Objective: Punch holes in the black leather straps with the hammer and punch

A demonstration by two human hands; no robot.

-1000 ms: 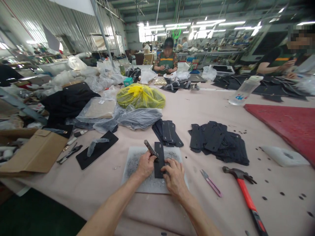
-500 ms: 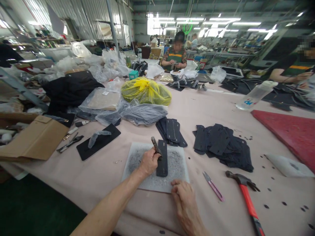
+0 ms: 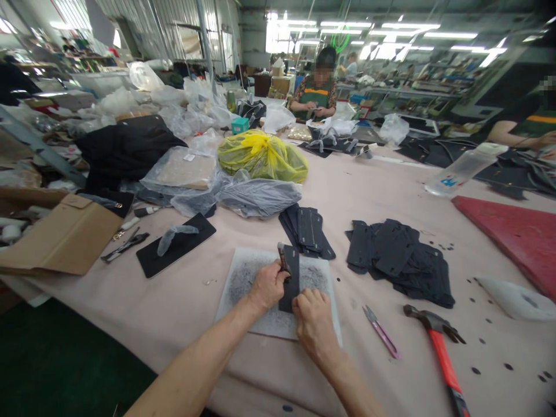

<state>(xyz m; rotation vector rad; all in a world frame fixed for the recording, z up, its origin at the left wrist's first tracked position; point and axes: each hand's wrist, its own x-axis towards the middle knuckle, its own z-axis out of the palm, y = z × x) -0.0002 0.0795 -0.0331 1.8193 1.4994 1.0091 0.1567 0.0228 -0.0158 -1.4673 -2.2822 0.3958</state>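
My left hand (image 3: 269, 285) is closed round a short metal punch (image 3: 281, 252), which stands tilted over a dark rectangular piece (image 3: 287, 299). Its working end is hidden by my fingers. The piece lies lengthwise on a pale, speckled board (image 3: 238, 301). My right hand (image 3: 316, 324) is at the lower right edge of that piece, its fingers curled and closed on the edge. To the right on the table rest pink thread snips (image 3: 382, 332) and a claw hammer (image 3: 439, 341) with a red handle.
Dark cut pieces lie in a small stack (image 3: 309, 231) behind the board and a larger pile (image 3: 399, 255) to its right. A yellow bag (image 3: 263, 159) sits farther back. A clear bottle (image 3: 467, 168) lies tilted near a red slab (image 3: 512, 237). Co-workers sit across the table.
My right hand has moved up and left from the board's lower edge onto the dark piece. The left hand still holds the punch over the piece. The view has shifted slightly.
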